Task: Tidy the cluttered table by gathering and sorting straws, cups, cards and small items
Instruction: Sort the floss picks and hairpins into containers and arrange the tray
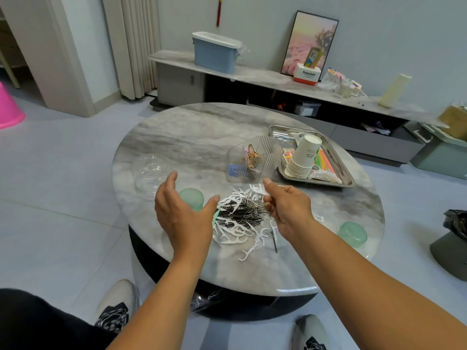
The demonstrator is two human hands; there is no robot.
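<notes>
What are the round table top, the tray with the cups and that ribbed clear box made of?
The table top looks like polished marble or a marble-look slab: grey veining and a glossy sheen at the near edge. The tray seems to be stainless steel: silvery, with reflective raised rims. The ribbed box looks like clear hard plastic, possibly acrylic: its contents show through the fluted walls.

The round marble table [202, 137] bears a metal tray [350, 181] at two o'clock, a clear organizer [255, 160], two green lids [352, 233] (possibly cups), and a central pile of floss picks [237, 231].
</notes>
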